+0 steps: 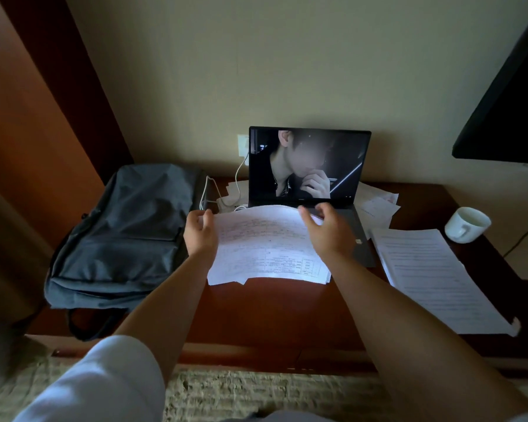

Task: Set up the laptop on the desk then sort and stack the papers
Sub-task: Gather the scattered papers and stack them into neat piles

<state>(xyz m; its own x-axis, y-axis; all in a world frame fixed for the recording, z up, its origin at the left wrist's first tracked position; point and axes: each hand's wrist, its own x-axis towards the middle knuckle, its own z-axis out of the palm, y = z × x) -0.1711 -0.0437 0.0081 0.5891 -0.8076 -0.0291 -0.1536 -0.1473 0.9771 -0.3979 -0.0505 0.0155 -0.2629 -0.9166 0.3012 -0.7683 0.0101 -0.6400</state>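
Observation:
An open laptop (308,166) stands at the back of the dark wooden desk (275,312), its screen lit. A sheaf of printed papers (262,248) lies over its keyboard, the near edge hanging above the desk. My left hand (200,234) grips the sheaf's left edge. My right hand (326,229) hovers over the sheaf's right side, fingers spread, seemingly just off the paper. A second stack of papers (433,278) lies on the desk to the right. Loose sheets (378,202) sit behind the laptop's right side.
A grey backpack (125,236) lies flat on the desk's left end. A white charger cable (214,193) runs from a wall socket to the laptop's left. A white mug (467,223) stands at the far right. A dark screen (509,95) hangs at upper right.

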